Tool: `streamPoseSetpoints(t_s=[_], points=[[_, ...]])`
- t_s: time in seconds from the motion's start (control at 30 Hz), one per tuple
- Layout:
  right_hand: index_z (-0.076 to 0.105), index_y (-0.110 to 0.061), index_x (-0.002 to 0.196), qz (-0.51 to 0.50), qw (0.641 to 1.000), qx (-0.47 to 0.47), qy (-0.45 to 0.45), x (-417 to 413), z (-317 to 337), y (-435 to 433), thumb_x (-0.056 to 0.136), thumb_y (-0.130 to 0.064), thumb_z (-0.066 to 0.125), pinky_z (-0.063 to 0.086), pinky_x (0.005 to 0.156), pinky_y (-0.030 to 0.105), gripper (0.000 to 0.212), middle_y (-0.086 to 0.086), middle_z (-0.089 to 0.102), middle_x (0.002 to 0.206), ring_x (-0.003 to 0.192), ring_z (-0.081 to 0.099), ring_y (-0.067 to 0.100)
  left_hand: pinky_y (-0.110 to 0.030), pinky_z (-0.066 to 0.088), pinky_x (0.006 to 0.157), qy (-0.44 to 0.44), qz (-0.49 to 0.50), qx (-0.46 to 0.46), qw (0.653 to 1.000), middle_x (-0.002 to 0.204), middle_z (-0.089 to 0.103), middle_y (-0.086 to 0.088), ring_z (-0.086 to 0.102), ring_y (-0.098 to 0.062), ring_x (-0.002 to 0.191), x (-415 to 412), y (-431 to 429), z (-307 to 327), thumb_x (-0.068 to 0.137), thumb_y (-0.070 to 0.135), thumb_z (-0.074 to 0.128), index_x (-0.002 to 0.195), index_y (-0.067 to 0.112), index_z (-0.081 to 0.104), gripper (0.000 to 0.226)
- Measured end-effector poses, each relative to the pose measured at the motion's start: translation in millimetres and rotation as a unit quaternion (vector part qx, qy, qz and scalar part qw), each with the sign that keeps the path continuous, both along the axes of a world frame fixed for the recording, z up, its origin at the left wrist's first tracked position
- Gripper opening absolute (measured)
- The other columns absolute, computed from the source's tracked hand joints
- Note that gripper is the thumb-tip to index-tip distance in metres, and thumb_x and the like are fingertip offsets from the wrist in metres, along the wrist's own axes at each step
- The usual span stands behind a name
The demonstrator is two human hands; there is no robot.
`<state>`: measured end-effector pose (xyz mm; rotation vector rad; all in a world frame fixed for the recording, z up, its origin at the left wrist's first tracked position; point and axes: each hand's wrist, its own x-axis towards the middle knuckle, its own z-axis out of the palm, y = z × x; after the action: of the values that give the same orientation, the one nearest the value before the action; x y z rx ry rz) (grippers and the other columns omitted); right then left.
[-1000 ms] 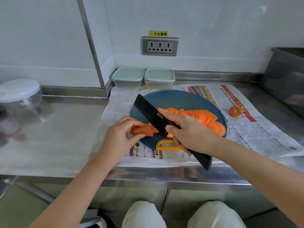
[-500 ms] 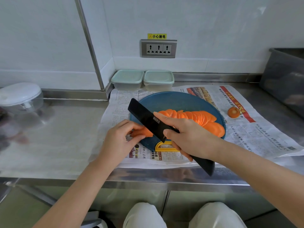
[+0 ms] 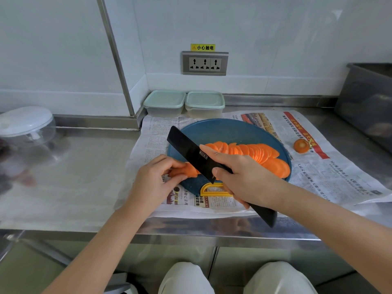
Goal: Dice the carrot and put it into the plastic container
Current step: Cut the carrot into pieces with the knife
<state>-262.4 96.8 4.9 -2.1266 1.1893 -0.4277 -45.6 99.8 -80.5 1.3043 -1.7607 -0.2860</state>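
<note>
Now left hand (image 3: 157, 179) pinches carrot stub (image 3: 186, 169) at 8 o'clock of board (image 3: 222, 130); right hand (image 3: 239, 177) clamps knife (image 3: 191, 151), forefinger along blade. Risk: stub short, fingertips beside edge, slip nicks them. Lidded containers (image 3: 165, 102) at 12.

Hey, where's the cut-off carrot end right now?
In the head view, the carrot end lies on the newspaper, just right of the blue cutting board, apart from the slices.
</note>
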Motion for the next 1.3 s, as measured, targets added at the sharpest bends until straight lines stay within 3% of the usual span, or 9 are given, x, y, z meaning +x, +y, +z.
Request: streamPoseSetpoints(t_s=[0.2,0.77,0.87,1.03,1.3], points=[[0.027,-0.044,0.147,0.0,1.0,0.018,-0.01,0.0,1.2,-0.2,0.101,-0.015,0.04,0.042,0.035,0.025,0.055,-0.007,0.047,0.056,0.035,0.041,0.007,-0.041,0.056,0.082,0.013,0.001,0.008,1.0,0.092,0.067,0.008,0.065,-0.011,0.091,0.1,-0.2,-0.9,0.073,0.016,0.079,0.094,0.015,0.071,0.022],[0.029,-0.042,0.145,-0.001,1.0,0.021,-0.023,-0.3,0.8,2.4,0.101,-0.013,0.039,0.038,0.036,0.017,0.054,-0.01,0.047,0.051,0.035,0.04,0.005,-0.041,0.056,0.082,0.025,0.001,0.017,1.0,0.092,0.067,0.007,0.065,-0.01,0.089,-1.5,0.3,1.4,0.074,0.013,0.079,0.094,0.016,0.072,0.022],[0.028,-0.041,0.146,-0.001,0.999,0.026,-0.025,0.0,0.5,2.0,0.101,-0.013,0.039,0.037,0.036,0.017,0.054,-0.017,0.051,0.045,0.034,0.04,0.004,-0.041,0.056,0.082,0.02,0.004,0.02,1.0,0.093,0.067,0.007,0.065,-0.01,0.09,-0.6,0.1,0.5,0.074,0.015,0.078,0.095,0.015,0.072,0.022],[0.028,-0.041,0.146,-0.003,1.0,0.018,-0.021,-0.6,0.8,2.0,0.101,-0.014,0.04,0.039,0.036,0.019,0.054,-0.006,0.047,0.054,0.036,0.041,0.006,-0.041,0.056,0.083,0.019,0.004,0.025,0.999,0.094,0.067,0.006,0.065,-0.011,0.092,-0.3,-0.4,0.3,0.075,0.017,0.078,0.096,0.014,0.072,0.022],[0.027,-0.043,0.146,-0.002,0.999,0.048,-0.003,-0.4,4.8,-1.6,0.101,-0.015,0.04,0.041,0.035,0.022,0.055,-0.007,0.048,0.051,0.034,0.041,0.007,-0.041,0.056,0.083,0.024,0.002,0.025,0.999,0.093,0.068,0.006,0.065,-0.011,0.091,-1.5,1.1,1.7,0.073,0.015,0.079,0.094,0.017,0.071,0.022]])
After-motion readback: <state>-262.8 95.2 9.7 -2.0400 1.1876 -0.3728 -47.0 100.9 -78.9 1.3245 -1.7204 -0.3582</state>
